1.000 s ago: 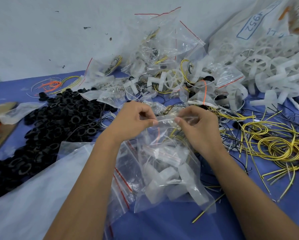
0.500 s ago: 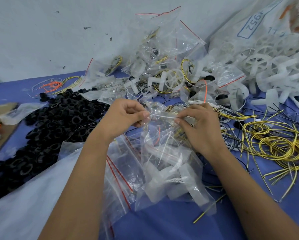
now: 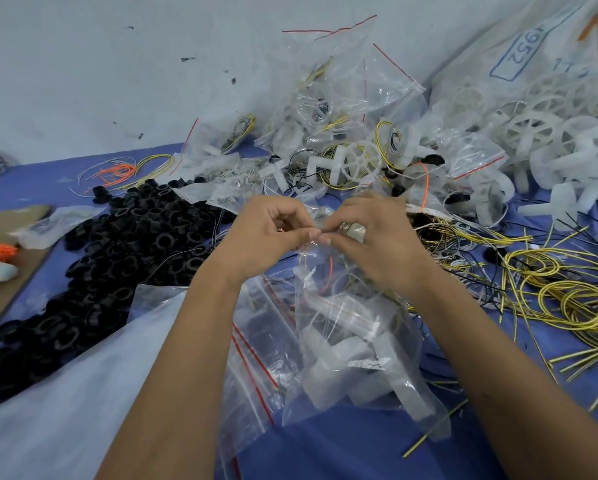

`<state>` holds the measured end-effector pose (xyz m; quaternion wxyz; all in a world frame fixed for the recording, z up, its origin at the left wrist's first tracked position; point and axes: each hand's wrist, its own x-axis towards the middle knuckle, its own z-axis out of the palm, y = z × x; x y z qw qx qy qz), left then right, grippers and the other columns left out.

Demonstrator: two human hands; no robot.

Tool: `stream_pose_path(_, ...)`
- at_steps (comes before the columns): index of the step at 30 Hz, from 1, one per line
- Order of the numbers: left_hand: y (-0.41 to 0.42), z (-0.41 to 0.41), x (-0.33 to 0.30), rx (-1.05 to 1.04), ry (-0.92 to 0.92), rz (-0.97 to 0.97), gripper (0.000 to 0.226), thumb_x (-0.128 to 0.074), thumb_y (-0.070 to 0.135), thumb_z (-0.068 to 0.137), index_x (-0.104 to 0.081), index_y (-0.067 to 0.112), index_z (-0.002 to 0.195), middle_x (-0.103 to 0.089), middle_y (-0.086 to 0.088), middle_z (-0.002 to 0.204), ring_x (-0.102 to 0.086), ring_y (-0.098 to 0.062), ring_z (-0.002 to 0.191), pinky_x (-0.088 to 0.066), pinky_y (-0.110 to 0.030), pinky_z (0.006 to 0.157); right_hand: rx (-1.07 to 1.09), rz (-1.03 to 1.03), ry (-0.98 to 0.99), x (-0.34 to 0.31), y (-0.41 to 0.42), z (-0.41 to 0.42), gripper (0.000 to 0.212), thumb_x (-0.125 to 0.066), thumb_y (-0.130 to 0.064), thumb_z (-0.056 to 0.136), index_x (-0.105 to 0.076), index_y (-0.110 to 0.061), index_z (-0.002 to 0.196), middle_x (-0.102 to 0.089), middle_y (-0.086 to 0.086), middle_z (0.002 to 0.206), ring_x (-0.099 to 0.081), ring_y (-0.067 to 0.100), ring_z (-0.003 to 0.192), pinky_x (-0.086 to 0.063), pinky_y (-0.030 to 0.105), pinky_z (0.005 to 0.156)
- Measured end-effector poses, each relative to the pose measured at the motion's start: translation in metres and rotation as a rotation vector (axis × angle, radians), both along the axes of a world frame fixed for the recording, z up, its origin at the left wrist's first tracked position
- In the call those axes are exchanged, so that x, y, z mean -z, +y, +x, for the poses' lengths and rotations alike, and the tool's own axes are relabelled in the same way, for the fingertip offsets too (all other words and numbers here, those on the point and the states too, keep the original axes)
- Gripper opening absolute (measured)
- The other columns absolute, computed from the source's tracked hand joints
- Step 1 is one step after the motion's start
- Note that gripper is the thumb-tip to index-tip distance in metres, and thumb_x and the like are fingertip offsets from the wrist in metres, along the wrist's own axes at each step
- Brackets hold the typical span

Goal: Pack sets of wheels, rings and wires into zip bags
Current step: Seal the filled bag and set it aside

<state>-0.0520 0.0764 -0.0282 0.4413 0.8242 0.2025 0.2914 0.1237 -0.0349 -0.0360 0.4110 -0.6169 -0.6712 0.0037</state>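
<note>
A sheet of brown cardboard [image 3: 3,271] lies at the far left of the blue table [image 3: 360,452], with something orange on it. To the right of the cardboard spreads a big heap of black rings [image 3: 117,258], and behind the heap sits a small tangle of orange and yellow wire [image 3: 131,169]. In front of the rings, a large cloudy plastic sheet [image 3: 65,393] covers the near corner, and flat empty zip bags [image 3: 256,341] with red strips lie against its right edge.

Right of the rings, the left hand [image 3: 266,237] has its fingers curled, thumb and forefinger pinching the top edge of a filled zip bag [image 3: 353,348]. The right hand [image 3: 377,244] pinches the same edge just beside it, the two sets of fingertips nearly touching. The bag hangs down from that pinch onto the table, holding white wheel pieces and thin wires.

Behind the hands, well right of the rings, packed bags [image 3: 342,109] pile against the wall. Farther right are loose white wheels [image 3: 550,133], and in front of them yellow wires [image 3: 567,299] coil on the table.
</note>
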Motion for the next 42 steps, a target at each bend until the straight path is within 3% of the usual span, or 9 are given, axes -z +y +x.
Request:
stream_pose_path(3, -0.001, 0.000, -0.003, -0.018, 0.016, -0.009, 0.004, -0.080, 0.006, 0.085, -0.076, 0.006, 0.084, -0.071, -0.009, 0.070, -0.062, -0.024, 0.068, -0.055, -0.052, 0.070, -0.019, 0.040, 0.110, 0.010, -0.003, 0.000, 0.006, -0.080, -0.033, 0.086, -0.080, -0.027, 0.086, -0.070, -0.012, 0.082, -0.059, 0.018, 0.087, -0.043, 0.059, 0.090)
stream_pose_path(9, -0.001, 0.002, -0.003, 0.005, 0.039, -0.013, 0.005, -0.080, 0.001, 0.085, -0.076, 0.003, 0.086, -0.070, -0.023, 0.078, -0.062, -0.023, 0.068, -0.054, -0.044, 0.072, -0.067, 0.094, 0.120, 0.012, -0.005, -0.001, 0.006, -0.082, -0.018, 0.085, -0.080, -0.014, 0.082, -0.070, -0.001, 0.078, -0.058, 0.025, 0.080, -0.046, 0.046, 0.079)
stream_pose_path(13, -0.002, 0.002, -0.003, -0.005, 0.073, 0.024, 0.006, -0.079, 0.002, 0.086, -0.076, 0.007, 0.084, -0.070, -0.019, 0.077, -0.062, -0.020, 0.068, -0.055, -0.048, 0.072, -0.054, 0.063, 0.125, 0.015, -0.006, -0.001, 0.003, -0.082, -0.017, 0.085, -0.080, -0.015, 0.084, -0.070, -0.002, 0.078, -0.057, 0.022, 0.081, -0.046, 0.037, 0.078)
stream_pose_path(17, 0.001, -0.002, -0.001, -0.034, 0.046, 0.022, 0.005, -0.079, 0.003, 0.086, -0.075, 0.005, 0.084, -0.071, -0.010, 0.073, -0.063, -0.015, 0.068, -0.054, -0.036, 0.071, -0.024, 0.068, 0.104, 0.015, -0.008, 0.001, 0.002, -0.082, -0.014, 0.084, -0.080, -0.013, 0.084, -0.072, -0.002, 0.079, -0.058, 0.022, 0.081, -0.046, 0.038, 0.080)
stream_pose_path(21, -0.002, 0.000, -0.001, -0.021, 0.062, -0.008, 0.004, -0.079, 0.008, 0.087, -0.076, 0.010, 0.087, -0.071, -0.015, 0.078, -0.064, -0.018, 0.068, -0.055, -0.038, 0.072, -0.020, 0.091, 0.109, 0.013, -0.010, 0.000, 0.004, -0.083, -0.010, 0.081, -0.080, -0.009, 0.080, -0.071, 0.000, 0.078, -0.057, 0.021, 0.081, -0.046, 0.032, 0.078)
stream_pose_path(30, 0.003, -0.005, 0.004, -0.096, 0.064, 0.037, 0.008, -0.079, 0.002, 0.086, -0.074, 0.005, 0.080, -0.069, -0.005, 0.071, -0.062, -0.016, 0.068, -0.055, -0.043, 0.072, 0.008, 0.051, 0.080, 0.017, -0.009, 0.003, 0.004, -0.081, -0.013, 0.084, -0.080, -0.017, 0.082, -0.072, -0.005, 0.082, -0.060, 0.023, 0.085, -0.047, 0.041, 0.083)
stream_pose_path(34, 0.002, -0.006, 0.005, -0.068, 0.057, -0.011, 0.006, -0.080, 0.009, 0.086, -0.075, 0.011, 0.084, -0.072, -0.013, 0.080, -0.065, -0.034, 0.070, -0.057, -0.052, 0.072, -0.008, 0.077, 0.070, 0.016, -0.010, 0.001, 0.005, -0.082, -0.010, 0.082, -0.080, -0.014, 0.080, -0.072, -0.005, 0.079, -0.058, 0.018, 0.082, -0.045, 0.029, 0.079)
stream_pose_path(37, -0.002, 0.000, 0.006, -0.045, 0.057, -0.005, 0.006, -0.082, 0.010, 0.085, -0.076, 0.012, 0.083, -0.075, -0.005, 0.085, -0.063, -0.046, 0.074, -0.052, -0.046, 0.068, -0.020, 0.066, 0.072, 0.015, -0.011, 0.000, 0.004, -0.082, -0.010, 0.082, -0.080, -0.014, 0.080, -0.072, -0.005, 0.078, -0.057, 0.016, 0.082, -0.044, 0.024, 0.079)
stream_pose_path(42, -0.001, 0.001, 0.007, -0.067, 0.072, 0.022, 0.011, -0.081, 0.007, 0.084, -0.073, 0.012, 0.079, -0.075, -0.008, 0.085, -0.071, -0.030, 0.084, -0.056, -0.036, 0.074, -0.012, 0.034, 0.096, 0.016, -0.011, -0.001, 0.003, -0.081, -0.013, 0.084, -0.081, -0.015, 0.084, -0.073, -0.004, 0.082, -0.058, 0.019, 0.086, -0.046, 0.032, 0.081)
